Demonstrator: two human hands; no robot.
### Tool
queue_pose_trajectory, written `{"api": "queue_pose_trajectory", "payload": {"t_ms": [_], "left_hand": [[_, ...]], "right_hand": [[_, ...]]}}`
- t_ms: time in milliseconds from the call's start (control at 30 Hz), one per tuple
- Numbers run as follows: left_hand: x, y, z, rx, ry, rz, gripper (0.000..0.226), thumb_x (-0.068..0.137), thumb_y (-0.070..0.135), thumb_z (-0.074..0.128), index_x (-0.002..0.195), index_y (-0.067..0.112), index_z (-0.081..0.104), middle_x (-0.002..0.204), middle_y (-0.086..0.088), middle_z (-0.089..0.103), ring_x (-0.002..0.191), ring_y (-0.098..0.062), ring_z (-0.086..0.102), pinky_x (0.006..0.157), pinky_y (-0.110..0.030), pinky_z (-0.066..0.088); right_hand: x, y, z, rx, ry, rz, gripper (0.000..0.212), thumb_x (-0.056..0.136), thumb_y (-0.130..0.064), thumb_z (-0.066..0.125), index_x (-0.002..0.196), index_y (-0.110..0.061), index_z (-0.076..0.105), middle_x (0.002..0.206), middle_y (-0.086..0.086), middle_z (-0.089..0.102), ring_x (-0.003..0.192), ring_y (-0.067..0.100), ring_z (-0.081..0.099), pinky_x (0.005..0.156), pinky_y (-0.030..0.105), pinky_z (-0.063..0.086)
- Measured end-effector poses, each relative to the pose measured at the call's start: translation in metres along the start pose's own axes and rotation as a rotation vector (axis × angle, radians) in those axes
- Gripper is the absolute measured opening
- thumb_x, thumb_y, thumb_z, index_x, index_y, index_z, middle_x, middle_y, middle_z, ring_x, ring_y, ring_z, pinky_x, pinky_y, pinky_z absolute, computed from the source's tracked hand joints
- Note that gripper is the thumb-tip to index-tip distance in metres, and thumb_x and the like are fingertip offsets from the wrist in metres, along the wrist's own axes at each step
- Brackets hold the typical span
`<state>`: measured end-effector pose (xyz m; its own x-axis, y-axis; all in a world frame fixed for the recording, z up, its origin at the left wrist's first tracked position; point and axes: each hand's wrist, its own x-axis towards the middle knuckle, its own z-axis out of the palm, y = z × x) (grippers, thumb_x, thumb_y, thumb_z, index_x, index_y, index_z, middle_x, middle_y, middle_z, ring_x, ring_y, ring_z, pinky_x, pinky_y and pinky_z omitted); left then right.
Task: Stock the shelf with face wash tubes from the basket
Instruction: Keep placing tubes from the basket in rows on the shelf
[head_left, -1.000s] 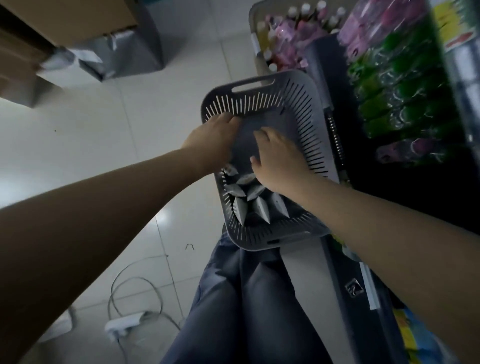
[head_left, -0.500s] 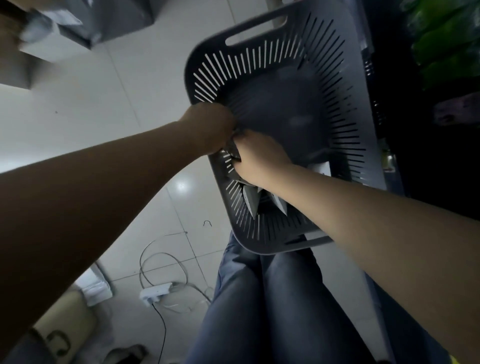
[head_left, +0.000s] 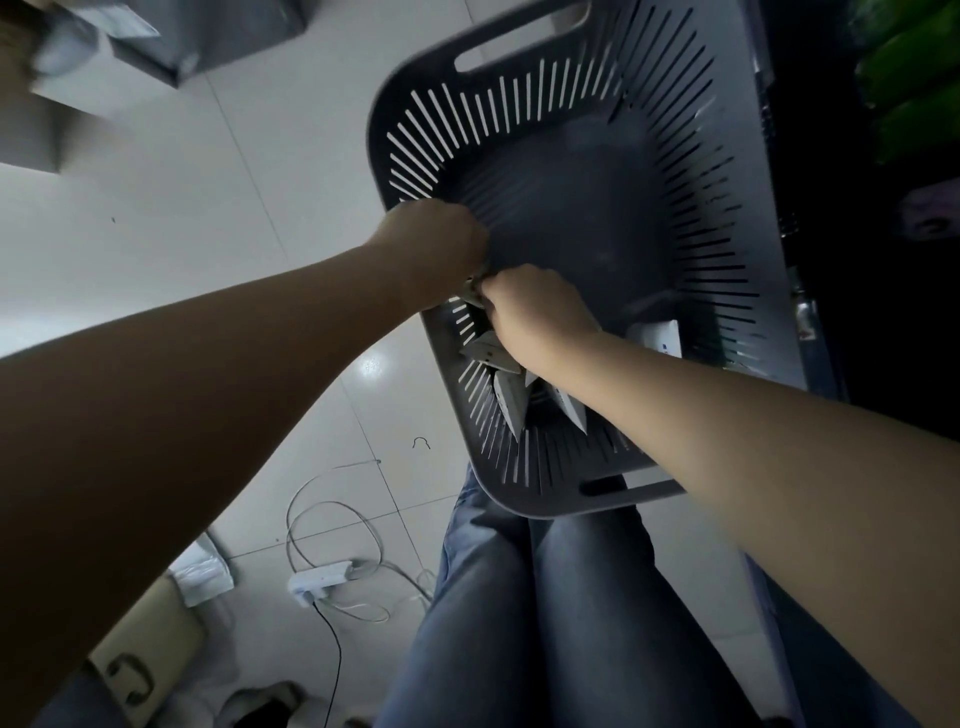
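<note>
A grey slotted plastic basket (head_left: 524, 98) rests on my knees and fills the upper middle of the view. Several pale face wash tubes (head_left: 508, 397) lie in its near left corner, crimped ends pointing toward me. My left hand (head_left: 434, 244) is fisted at the basket's left wall, closed on the top of a tube. My right hand (head_left: 530, 312) sits right beside it inside the basket, fingers curled down over the tubes and gripping among them. A white tube or box (head_left: 657, 338) lies at the near right of the basket floor.
The shelf (head_left: 893, 312) runs dark along the right edge, with green bottles (head_left: 914, 93) at its top. A white power strip and cables (head_left: 322, 577) lie on the tiled floor at lower left. Cardboard boxes (head_left: 31, 119) stand at the upper left.
The view has moved closer to the basket. Both hands have gone from spread on the basket floor to closed together on the tubes at the left wall.
</note>
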<state>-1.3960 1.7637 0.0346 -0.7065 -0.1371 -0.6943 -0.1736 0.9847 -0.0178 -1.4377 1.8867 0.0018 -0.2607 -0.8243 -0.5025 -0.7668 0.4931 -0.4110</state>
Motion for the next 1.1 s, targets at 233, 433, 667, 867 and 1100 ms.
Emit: {"api": "queue_pose_trajectory", "payload": {"t_ms": [233,433,667,867,1100], "left_hand": [[-0.003,0.005,0.004,0.037,0.073,-0.068,0.033,0.093,0.007,0.048,0.123,0.016,0.059,0.109,-0.01,0.064,0.104,-0.033,0.061,0.081,-0.039,0.049],[-0.009,0.0,-0.005,-0.037,0.196,-0.052,0.044,0.091,0.005,0.051,0.131,0.022,0.053,0.117,-0.008,0.064,0.105,-0.033,0.061,0.082,-0.041,0.05],[-0.023,-0.003,-0.044,-0.027,0.303,-0.05,0.04,0.091,0.007,0.047,0.127,0.024,0.055,0.118,-0.006,0.064,0.108,-0.035,0.06,0.084,-0.041,0.05],[-0.049,-0.005,-0.088,0.049,0.42,0.003,0.038,0.092,0.013,0.053,0.127,0.026,0.054,0.119,-0.004,0.064,0.105,-0.032,0.061,0.078,-0.038,0.049],[-0.09,0.002,-0.137,0.096,0.482,0.03,0.032,0.093,0.017,0.051,0.125,0.022,0.054,0.112,-0.008,0.066,0.1,-0.034,0.063,0.076,-0.04,0.054]], "right_hand": [[-0.001,0.011,-0.006,0.071,0.073,-0.01,0.026,0.1,-0.011,0.038,0.107,-0.01,0.062,0.101,0.01,0.066,0.092,0.03,0.065,0.064,0.028,0.034],[-0.009,0.019,-0.026,0.128,0.187,0.02,0.026,0.1,-0.013,0.039,0.111,-0.009,0.062,0.107,0.011,0.065,0.095,0.03,0.064,0.064,0.028,0.036],[-0.029,0.014,-0.068,0.181,0.305,-0.02,0.033,0.099,-0.012,0.04,0.126,-0.012,0.059,0.117,0.012,0.063,0.106,0.03,0.06,0.079,0.033,0.045],[-0.055,0.004,-0.104,0.198,0.447,-0.031,0.029,0.098,-0.01,0.043,0.119,-0.007,0.062,0.112,0.012,0.066,0.099,0.027,0.063,0.076,0.029,0.042],[-0.096,-0.009,-0.142,0.144,0.569,0.043,0.022,0.096,-0.01,0.043,0.098,-0.003,0.064,0.093,0.009,0.065,0.086,0.025,0.062,0.065,0.03,0.041]]}}
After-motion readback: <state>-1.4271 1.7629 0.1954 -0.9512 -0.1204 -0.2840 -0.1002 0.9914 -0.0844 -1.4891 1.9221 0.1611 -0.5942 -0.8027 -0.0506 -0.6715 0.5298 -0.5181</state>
